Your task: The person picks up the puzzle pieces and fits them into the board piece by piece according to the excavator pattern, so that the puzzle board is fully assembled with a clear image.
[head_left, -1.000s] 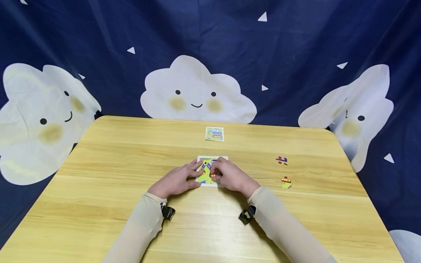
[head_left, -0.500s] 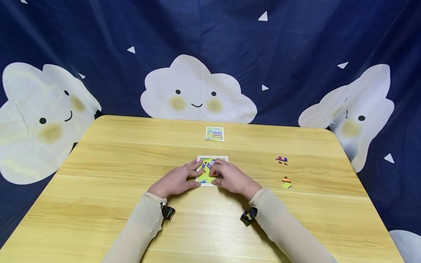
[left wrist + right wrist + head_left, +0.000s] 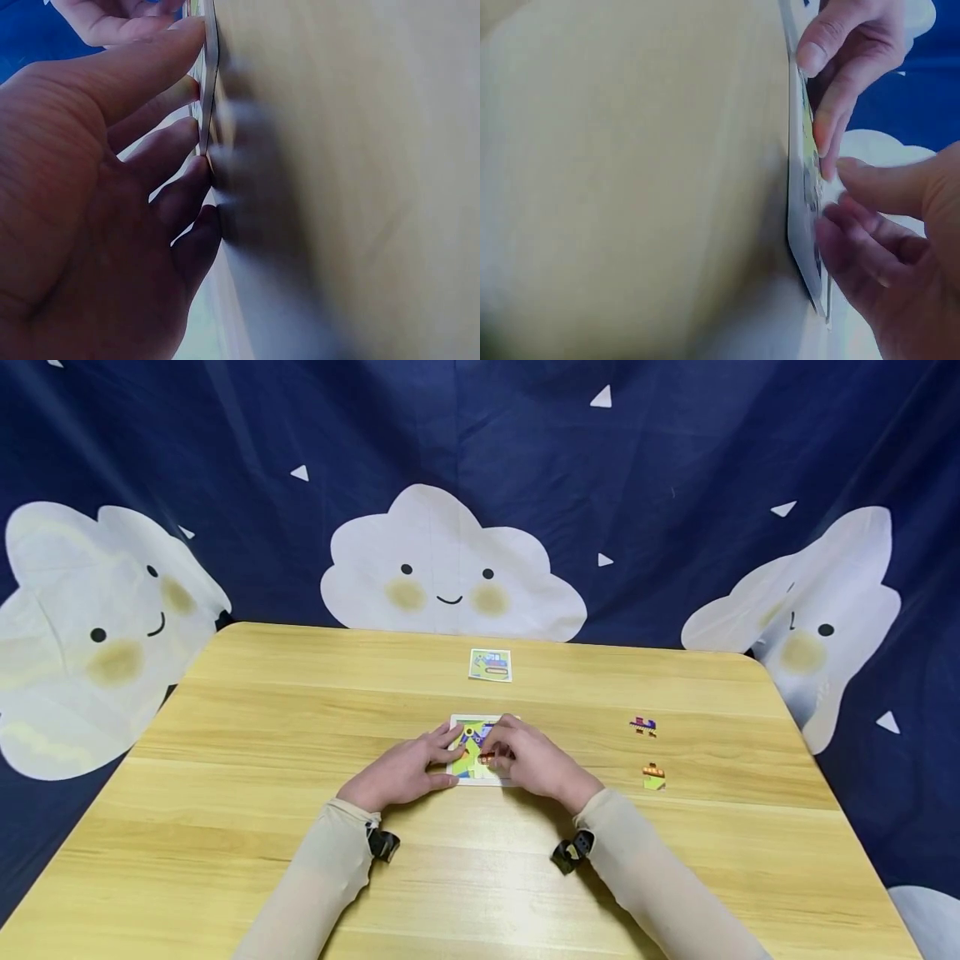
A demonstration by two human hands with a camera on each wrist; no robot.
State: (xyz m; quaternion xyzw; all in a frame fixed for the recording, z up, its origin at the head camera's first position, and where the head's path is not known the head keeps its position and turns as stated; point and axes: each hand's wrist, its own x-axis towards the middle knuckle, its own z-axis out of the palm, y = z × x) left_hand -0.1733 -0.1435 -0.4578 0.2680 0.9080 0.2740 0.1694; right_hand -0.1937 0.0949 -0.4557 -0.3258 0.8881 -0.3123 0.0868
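Observation:
A small white-framed puzzle board (image 3: 480, 782) with a yellow-green picture lies flat on the table between both hands. My left hand (image 3: 401, 768) rests along its left side, fingers fairly straight, the thumb at the front corner. Over the right half is my right hand (image 3: 536, 760), its fingertips touching the picture beside an orange-red puzzle piece (image 3: 487, 758). In the right wrist view, the thumb and fingers of the right hand (image 3: 900, 247) stand apart, with nothing seen between them. That hand covers part of the board.
Farther back on the wooden table (image 3: 300, 693) lies a picture card (image 3: 491, 665) showing a similar vehicle. To the right are a purple-and-red puzzle piece (image 3: 643, 725) and an orange-and-green puzzle piece (image 3: 654, 777). A dark blue cloud-patterned curtain (image 3: 450, 435) hangs behind.
My right hand has shifted slightly right and its fingers have lifted and spread from over the orange-red puzzle piece, showing more of it. The left hand stays in place.

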